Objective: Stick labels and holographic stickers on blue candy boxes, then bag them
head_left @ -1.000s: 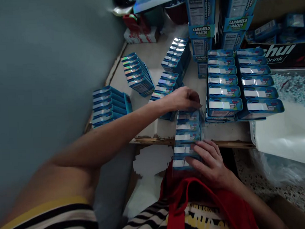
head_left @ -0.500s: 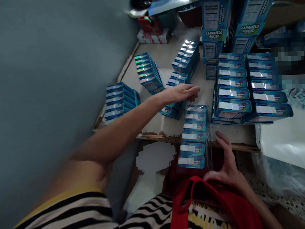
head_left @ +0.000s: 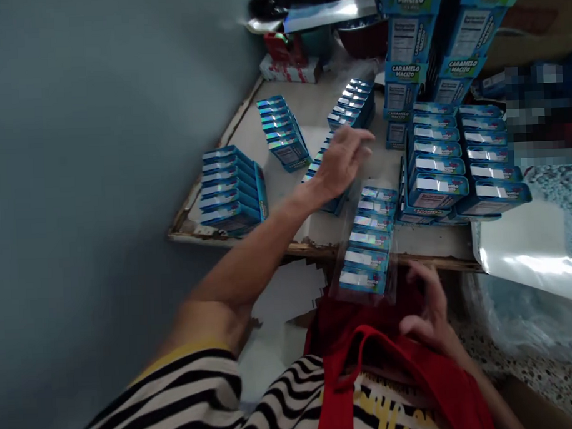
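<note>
"CARAMELO MACIZO" printed in white on blue along the tall cartons (head_left: 405, 72) stacked at the back of the table (head_left: 305, 113); nutrition panels visible above that wording, too small to read. Same blue livery on the double row of boxes (head_left: 462, 164) at right, lettering there blurred. Wrapped pack (head_left: 369, 240) of small blue boxes, each with a white label strip, lying in clear film over the table's chipped front edge, near end overhanging a red bag (head_left: 366, 349). Left hand (head_left: 343, 159) raised above the table, arm stretched forward from the lower left, fingers loosely spread and slightly curled, palm down, holding nothing; hovering over a short box row (head_left: 324, 175), just left of the wrapped pack, contact not discernible. Right hand (head_left: 427, 313) low at the table's front edge, blurred, fingers bent and parted, empty, just beside the pack's near end, touching the bag's rim. Further rows at left (head_left: 231, 191), centre-left (head_left: 283, 130) and centre-back (head_left: 352, 102), all with shiny foil tops. White sheet (head_left: 522, 250) at right edge. Striped shirt (head_left: 189, 399) along the bottom.
</note>
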Available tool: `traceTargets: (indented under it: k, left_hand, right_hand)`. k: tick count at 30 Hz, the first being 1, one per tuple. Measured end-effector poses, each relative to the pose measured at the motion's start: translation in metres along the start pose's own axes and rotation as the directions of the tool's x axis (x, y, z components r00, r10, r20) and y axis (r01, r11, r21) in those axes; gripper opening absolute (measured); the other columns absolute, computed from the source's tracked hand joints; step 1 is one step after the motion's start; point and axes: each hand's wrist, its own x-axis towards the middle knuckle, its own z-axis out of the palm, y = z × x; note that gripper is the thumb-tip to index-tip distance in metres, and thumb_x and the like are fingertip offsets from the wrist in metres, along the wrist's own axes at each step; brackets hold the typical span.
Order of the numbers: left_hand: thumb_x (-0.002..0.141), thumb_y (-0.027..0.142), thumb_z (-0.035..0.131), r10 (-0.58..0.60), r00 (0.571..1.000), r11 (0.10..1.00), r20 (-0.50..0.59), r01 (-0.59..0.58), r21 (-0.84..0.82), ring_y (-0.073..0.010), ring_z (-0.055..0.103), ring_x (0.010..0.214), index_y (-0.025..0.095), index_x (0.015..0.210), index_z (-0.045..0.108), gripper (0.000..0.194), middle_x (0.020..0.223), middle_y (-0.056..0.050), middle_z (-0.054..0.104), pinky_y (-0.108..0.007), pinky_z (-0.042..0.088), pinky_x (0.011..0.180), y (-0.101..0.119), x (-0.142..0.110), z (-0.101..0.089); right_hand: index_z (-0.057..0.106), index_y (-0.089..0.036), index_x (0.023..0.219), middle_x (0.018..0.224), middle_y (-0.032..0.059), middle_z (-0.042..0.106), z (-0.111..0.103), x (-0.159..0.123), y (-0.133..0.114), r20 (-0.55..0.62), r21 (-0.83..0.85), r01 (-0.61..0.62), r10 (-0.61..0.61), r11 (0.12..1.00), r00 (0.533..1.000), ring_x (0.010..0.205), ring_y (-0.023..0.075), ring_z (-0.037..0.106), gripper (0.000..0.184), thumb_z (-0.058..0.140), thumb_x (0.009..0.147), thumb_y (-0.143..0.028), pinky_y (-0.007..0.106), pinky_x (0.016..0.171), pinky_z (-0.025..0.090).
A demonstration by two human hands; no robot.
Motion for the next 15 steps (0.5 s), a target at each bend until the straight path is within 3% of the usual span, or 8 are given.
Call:
traceTargets:
  k: [2, 4, 6, 7, 9, 11, 13, 15]
  left_hand:
    - [0.110, 0.059, 0.041, -0.101, 0.944, 0.994, -0.314, 0.080, -0.079, -0.0238, 0.064, 0.110, 0.028, 0.112, 0.066, 0.040, 0.108, -0.006, 0.069, -0.039, 0.051, 0.100, 0.007, -0.027, -0.016]
    - [0.110, 0.061, 0.042, -0.209, 0.875, 0.973, -0.436, 0.142, -0.182, -0.0206, 0.064, 0.094, 0.025, 0.111, 0.065, 0.043, 0.106, -0.006, 0.069, -0.039, 0.054, 0.094, 0.010, -0.067, -0.022]
    - [0.104, 0.064, 0.054, -0.311, 0.915, 0.922, -0.259, 0.224, -0.315, -0.0200, 0.065, 0.088, 0.021, 0.109, 0.068, 0.045, 0.100, -0.006, 0.071, -0.039, 0.056, 0.091, 0.009, -0.113, -0.015]
    - [0.101, 0.067, 0.059, -0.364, 0.922, 0.867, -0.132, 0.284, -0.409, -0.0226, 0.069, 0.097, 0.020, 0.114, 0.069, 0.049, 0.108, -0.009, 0.074, -0.040, 0.057, 0.095, 0.007, -0.136, -0.007]
    - [0.099, 0.075, 0.055, -0.439, 0.892, 0.700, 0.104, 0.413, -0.583, -0.0295, 0.069, 0.127, 0.022, 0.133, 0.068, 0.065, 0.136, -0.014, 0.072, -0.043, 0.056, 0.108, 0.000, -0.178, 0.013]
    - [0.097, 0.085, 0.045, -0.452, 0.843, 0.499, 0.292, 0.510, -0.701, -0.0329, 0.059, 0.146, 0.025, 0.149, 0.061, 0.081, 0.158, -0.016, 0.061, -0.046, 0.053, 0.118, -0.006, -0.213, 0.030]
    - [0.092, 0.090, 0.046, -0.430, 0.825, 0.371, 0.366, 0.531, -0.762, -0.0334, 0.053, 0.153, 0.028, 0.157, 0.055, 0.090, 0.167, -0.015, 0.052, -0.047, 0.050, 0.123, -0.011, -0.238, 0.035]
    - [0.089, 0.090, 0.055, -0.448, 0.841, 0.349, 0.304, 0.477, -0.807, -0.0334, 0.051, 0.155, 0.030, 0.159, 0.053, 0.092, 0.169, -0.014, 0.050, -0.048, 0.046, 0.127, -0.014, -0.251, 0.028]
  right_hand:
    - [0.056, -0.027, 0.151, 0.100, 0.0029, 0.061, -0.006, -0.004, 0.008, -0.256, 0.066, -0.144, 0.156, 0.987, 0.954, 0.087, 0.0219, 0.063, 0.062, 0.058, 0.102, -0.065, 0.038, 0.083, 0.058]
    - [0.062, -0.026, 0.143, 0.101, 0.0032, 0.064, -0.007, -0.004, 0.017, -0.354, 0.100, -0.263, 0.282, 0.960, 0.892, 0.089, 0.0213, 0.064, 0.046, 0.053, 0.106, -0.053, 0.037, 0.084, 0.057]
    - [0.063, -0.026, 0.143, 0.124, 0.0082, 0.070, -0.003, -0.001, 0.022, -0.281, 0.106, -0.310, 0.327, 0.945, 0.902, 0.112, 0.0252, 0.069, 0.043, 0.052, 0.108, -0.048, 0.042, 0.098, 0.058]
    - [0.060, -0.025, 0.148, 0.141, 0.0110, 0.067, 0.001, 0.001, 0.023, -0.217, 0.109, -0.308, 0.325, 0.945, 0.921, 0.127, 0.0277, 0.067, 0.047, 0.050, 0.109, -0.048, 0.046, 0.107, 0.056]
    - [0.047, -0.025, 0.162, 0.166, 0.0132, 0.052, 0.010, 0.006, 0.022, -0.073, 0.111, -0.297, 0.306, 0.948, 0.949, 0.152, 0.0292, 0.052, 0.057, 0.044, 0.111, -0.050, 0.052, 0.122, 0.048]
    - [0.037, -0.025, 0.169, 0.174, 0.0118, 0.043, 0.016, 0.012, 0.020, 0.076, 0.099, -0.296, 0.290, 0.950, 0.954, 0.161, 0.0264, 0.043, 0.062, 0.038, 0.113, -0.052, 0.053, 0.130, 0.040]
    - [0.035, -0.026, 0.170, 0.173, 0.0119, 0.046, 0.016, 0.016, 0.019, 0.147, 0.117, -0.299, 0.282, 0.947, 0.948, 0.159, 0.0249, 0.046, 0.064, 0.033, 0.114, -0.055, 0.052, 0.130, 0.042]
    - [0.039, -0.027, 0.167, 0.165, 0.0137, 0.055, 0.010, 0.018, 0.019, 0.052, 0.194, -0.308, 0.304, 0.931, 0.951, 0.149, 0.0259, 0.058, 0.063, 0.032, 0.113, -0.058, 0.054, 0.123, 0.049]
